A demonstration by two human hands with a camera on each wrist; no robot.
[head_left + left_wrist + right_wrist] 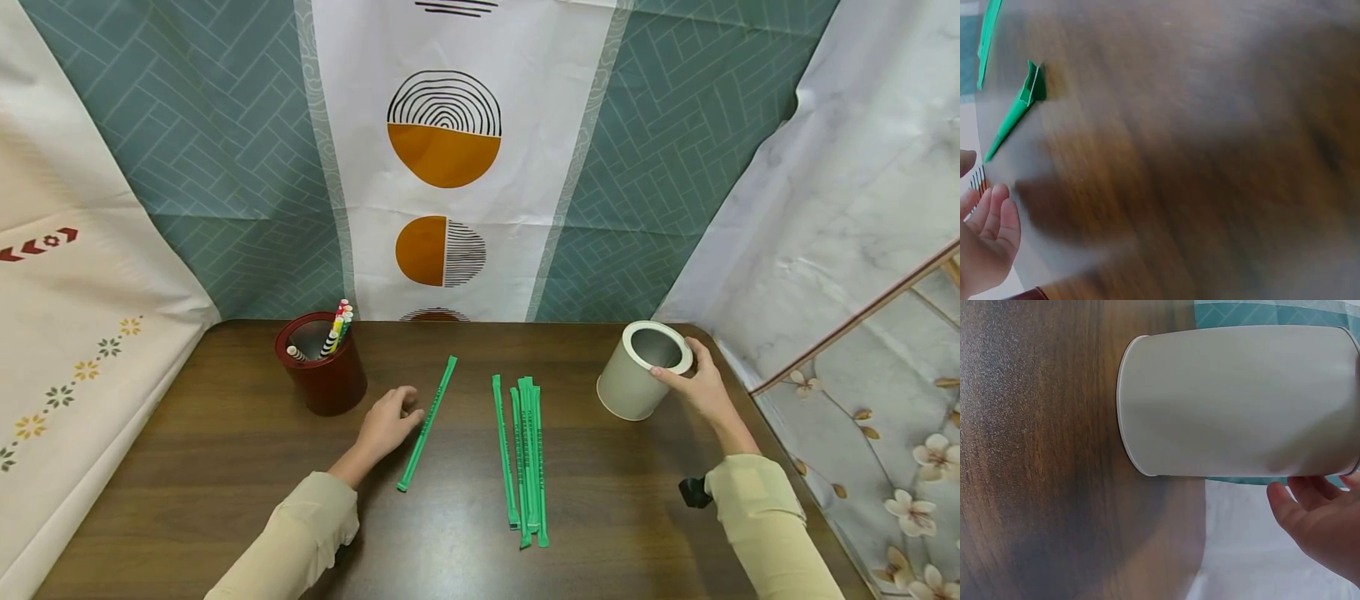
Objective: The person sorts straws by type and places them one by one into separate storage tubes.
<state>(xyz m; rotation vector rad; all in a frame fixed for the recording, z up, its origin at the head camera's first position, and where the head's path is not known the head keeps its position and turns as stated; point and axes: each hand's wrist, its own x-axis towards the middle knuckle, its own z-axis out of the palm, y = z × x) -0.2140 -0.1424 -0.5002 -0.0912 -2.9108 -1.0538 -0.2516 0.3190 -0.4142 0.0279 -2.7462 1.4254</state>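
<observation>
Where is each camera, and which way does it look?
Head: on the head, facing forward and down at the table; left fingers, right fingers and both sleeves show.
Left wrist: on that wrist, facing the table and green sticks; left fingers show at the left edge.
Right wrist: on that wrist, facing the side of the pale container; right fingers show.
Shared: head and right wrist both show the pale container.

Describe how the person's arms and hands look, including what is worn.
The person wears pale beige fabric sleeves, wrinkled toward their ends. A small, blocky black device shows beside the right one. The left hand and right hand are ungloved.
</observation>
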